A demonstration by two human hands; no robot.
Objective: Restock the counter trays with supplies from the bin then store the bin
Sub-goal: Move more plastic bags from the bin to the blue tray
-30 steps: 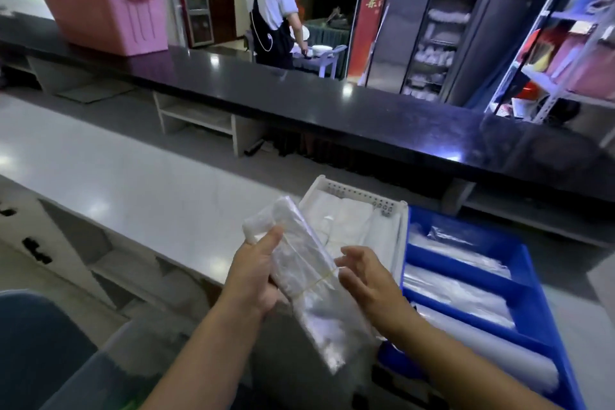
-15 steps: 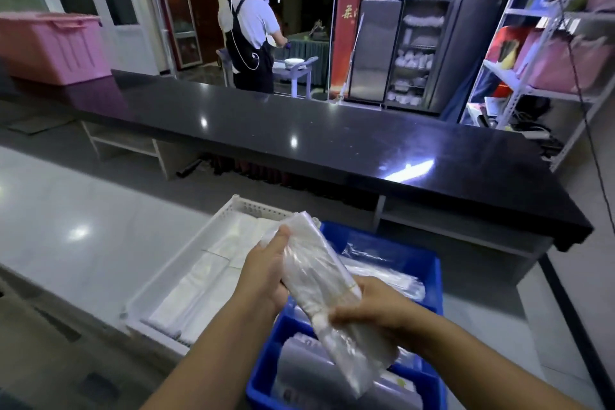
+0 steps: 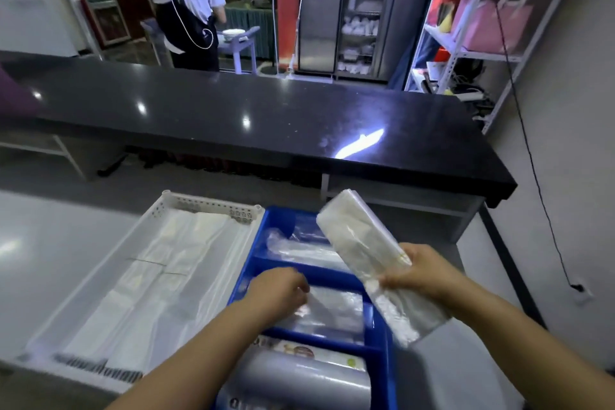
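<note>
- Right hand (image 3: 420, 271) clamped around the middle of a bundle of clear plastic bags (image 3: 372, 263); bundle held in the air, tilted, upper end pointing away and left, lower end hanging toward the near right.
- Bundle sits above the right edge of the blue divided tray (image 3: 379, 336), not touching it.
- Left hand (image 3: 279, 291) reaches down into a middle compartment of the blue divided tray, fingers curled onto the clear packets (image 3: 336, 309) lying there; whether it actually grips one cannot be told, image blurred.
- Blue divided tray: far compartment holds more clear wrapped packets; nearest compartments hold a printed pack (image 3: 312, 351) and a grey roll (image 3: 299, 383).
- White perforated tray (image 3: 213, 206) stands just beside the blue tray on its left, sides touching or nearly so; filled with flat white bags (image 3: 159, 280) laid lengthwise.
- Both trays rest on the pale bench (image 3: 50, 243).
- Beyond: a long black counter (image 3: 266, 116), a metal shelf rack (image 3: 479, 30) at right, a glass-door cabinet (image 3: 359, 17), and a person in an apron (image 3: 186, 7) standing with back turned.
</note>
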